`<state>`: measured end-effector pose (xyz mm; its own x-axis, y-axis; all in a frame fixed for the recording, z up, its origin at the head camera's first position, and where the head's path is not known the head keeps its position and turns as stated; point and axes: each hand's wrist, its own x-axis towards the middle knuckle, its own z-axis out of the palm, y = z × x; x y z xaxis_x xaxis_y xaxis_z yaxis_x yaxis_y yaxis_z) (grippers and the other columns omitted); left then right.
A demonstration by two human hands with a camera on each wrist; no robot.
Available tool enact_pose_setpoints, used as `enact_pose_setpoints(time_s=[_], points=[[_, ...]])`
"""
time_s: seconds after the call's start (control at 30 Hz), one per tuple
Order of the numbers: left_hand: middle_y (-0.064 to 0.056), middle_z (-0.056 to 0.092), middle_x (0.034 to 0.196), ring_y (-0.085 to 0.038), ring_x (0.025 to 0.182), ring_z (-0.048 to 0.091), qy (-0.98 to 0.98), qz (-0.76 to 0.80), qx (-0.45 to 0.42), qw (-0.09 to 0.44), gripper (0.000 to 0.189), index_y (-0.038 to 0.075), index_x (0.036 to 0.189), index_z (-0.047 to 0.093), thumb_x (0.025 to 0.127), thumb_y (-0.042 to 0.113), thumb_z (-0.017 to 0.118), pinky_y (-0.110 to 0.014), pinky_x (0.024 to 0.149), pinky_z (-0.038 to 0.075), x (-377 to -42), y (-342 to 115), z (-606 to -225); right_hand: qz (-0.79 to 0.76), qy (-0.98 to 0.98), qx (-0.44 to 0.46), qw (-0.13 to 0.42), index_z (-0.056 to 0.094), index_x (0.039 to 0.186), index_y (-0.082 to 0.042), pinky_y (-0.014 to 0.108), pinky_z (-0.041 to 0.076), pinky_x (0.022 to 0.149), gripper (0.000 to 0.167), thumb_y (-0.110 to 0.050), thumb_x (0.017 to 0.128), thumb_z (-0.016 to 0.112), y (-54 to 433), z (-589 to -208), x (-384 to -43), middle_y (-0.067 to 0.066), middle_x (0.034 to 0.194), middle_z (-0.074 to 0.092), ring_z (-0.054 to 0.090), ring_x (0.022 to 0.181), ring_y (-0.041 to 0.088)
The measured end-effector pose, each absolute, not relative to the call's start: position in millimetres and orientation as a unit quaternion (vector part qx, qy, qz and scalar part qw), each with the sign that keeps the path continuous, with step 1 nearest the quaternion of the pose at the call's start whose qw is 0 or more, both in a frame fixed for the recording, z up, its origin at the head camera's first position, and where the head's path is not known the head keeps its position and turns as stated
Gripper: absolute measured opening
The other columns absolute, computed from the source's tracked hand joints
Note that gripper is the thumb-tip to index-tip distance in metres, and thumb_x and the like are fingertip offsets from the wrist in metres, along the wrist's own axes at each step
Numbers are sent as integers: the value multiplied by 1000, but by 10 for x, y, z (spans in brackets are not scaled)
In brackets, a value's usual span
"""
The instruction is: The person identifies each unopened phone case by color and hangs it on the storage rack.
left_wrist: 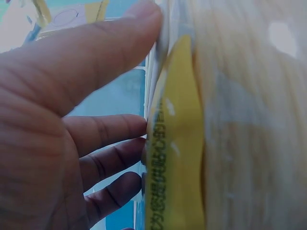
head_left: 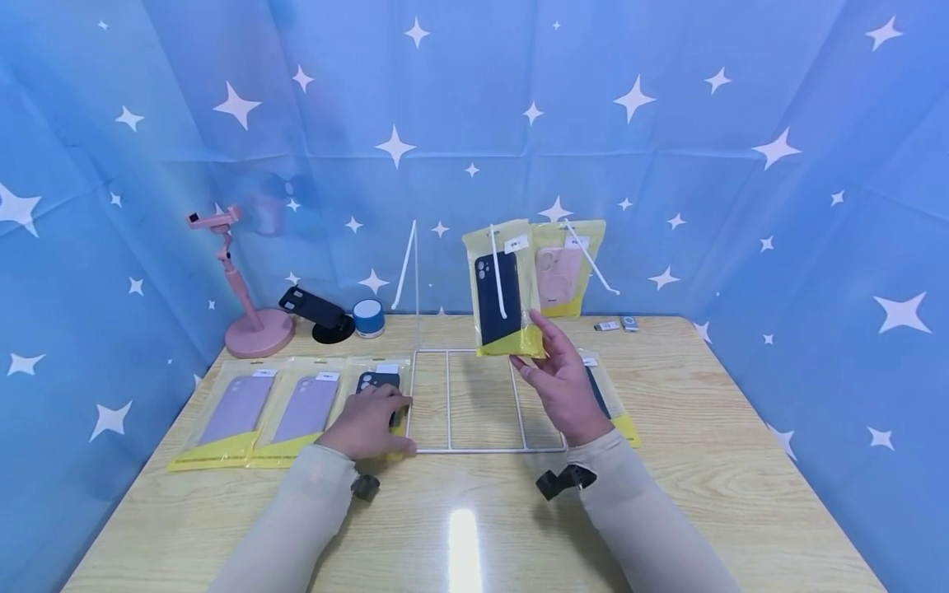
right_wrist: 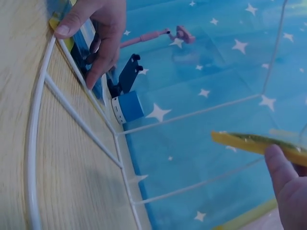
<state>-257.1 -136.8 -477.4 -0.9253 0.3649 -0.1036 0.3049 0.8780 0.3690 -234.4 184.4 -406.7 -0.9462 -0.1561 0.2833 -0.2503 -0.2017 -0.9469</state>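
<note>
My right hand [head_left: 567, 387] grips the lower right corner of a packaged black phone case [head_left: 498, 301]. The yellow-bottomed pouch hangs upright, with a white hook [head_left: 498, 272] passing through its top. My left hand [head_left: 371, 424] lies over another packaged dark phone case [head_left: 378, 380] on the table, partly covering it. In the right wrist view, the left thumb and fingers [right_wrist: 103, 60] are spread against the side and front corner of the white wire rack's base [right_wrist: 32, 143]. The left wrist view shows the pouch's yellow edge [left_wrist: 175, 143] right at those fingertips.
A packaged pink case [head_left: 558, 280] hangs on the right hook; the left hook [head_left: 404, 263] is bare. Two packaged lilac cases [head_left: 237, 409] lie left, a dark one [head_left: 615, 403] right. Behind stand a pink stand [head_left: 258, 333], black phone holder [head_left: 315, 309] and blue cylinder [head_left: 368, 319].
</note>
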Motion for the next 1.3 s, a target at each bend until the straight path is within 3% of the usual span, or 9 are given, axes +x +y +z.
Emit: enact_pose_setpoints(time_s=[0.37,0.57,0.97,1.3], points=[[-5,58,147,-30,131,51,967,174,168,83,83,19,146,65,76,52,92,-55,116,40,-2570,-1366,-4794,783,-601,148,61,33,166,-20,33,44,117,82,20,96,48,1910,-4192,-2466,8,168,30,38,151,33],[-5,58,147,-30,132,51,966,176,168,83,82,19,146,65,76,52,92,-55,116,40,-2571,-1360,-4786,793,-595,109,71,36,165,-19,30,48,114,81,20,95,50,1926,-4224,-2503,6,163,34,43,143,27],[-5,58,147,-29,131,51,965,184,164,88,82,20,147,64,76,51,92,-55,116,40,-2568,-1369,-4787,780,-617,70,81,33,165,-14,35,43,120,78,17,96,51,1984,-4270,-2569,11,165,31,38,151,31],[-5,58,147,-29,131,51,964,187,167,88,82,19,146,64,76,50,93,-55,116,40,-2567,-1362,-4777,786,-606,66,102,33,164,-10,31,45,117,77,19,95,50,1999,-4254,-2584,13,162,32,40,149,34]])
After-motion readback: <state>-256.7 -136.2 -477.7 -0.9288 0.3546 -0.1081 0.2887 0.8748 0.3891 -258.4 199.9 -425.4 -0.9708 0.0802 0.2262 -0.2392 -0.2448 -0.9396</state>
